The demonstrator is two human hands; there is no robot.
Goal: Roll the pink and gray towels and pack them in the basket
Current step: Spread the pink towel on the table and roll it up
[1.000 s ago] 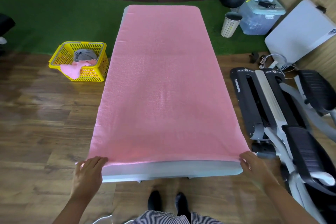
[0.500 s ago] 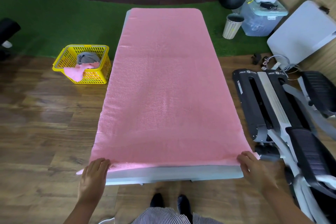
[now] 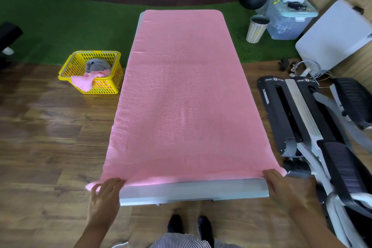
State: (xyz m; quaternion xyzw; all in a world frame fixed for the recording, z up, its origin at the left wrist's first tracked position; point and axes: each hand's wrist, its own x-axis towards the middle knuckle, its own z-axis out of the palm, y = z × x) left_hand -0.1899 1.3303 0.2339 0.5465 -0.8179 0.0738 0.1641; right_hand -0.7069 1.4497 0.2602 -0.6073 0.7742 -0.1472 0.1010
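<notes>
A large pink towel (image 3: 181,94) lies spread flat along the grey padded table (image 3: 193,190). My left hand (image 3: 105,197) pinches the towel's near left corner, which sticks out past the table edge. My right hand (image 3: 279,186) holds the near right corner. A yellow basket (image 3: 111,86) stands on the floor left of the table, with a gray towel (image 3: 96,65) inside and a small pink towel (image 3: 84,81) draped over its front rim.
A black and grey exercise machine (image 3: 302,127) stands close on the right. Further back are a pale bin (image 3: 256,29), a clear storage box (image 3: 289,20) and a white panel (image 3: 336,36). Green turf lies beyond the wooden floor, and my shoes (image 3: 189,225) are under the table's near end.
Both hands kept hold of the towel's near corners and shifted slightly. The head view tilted, so the table sits lower in the frame.
</notes>
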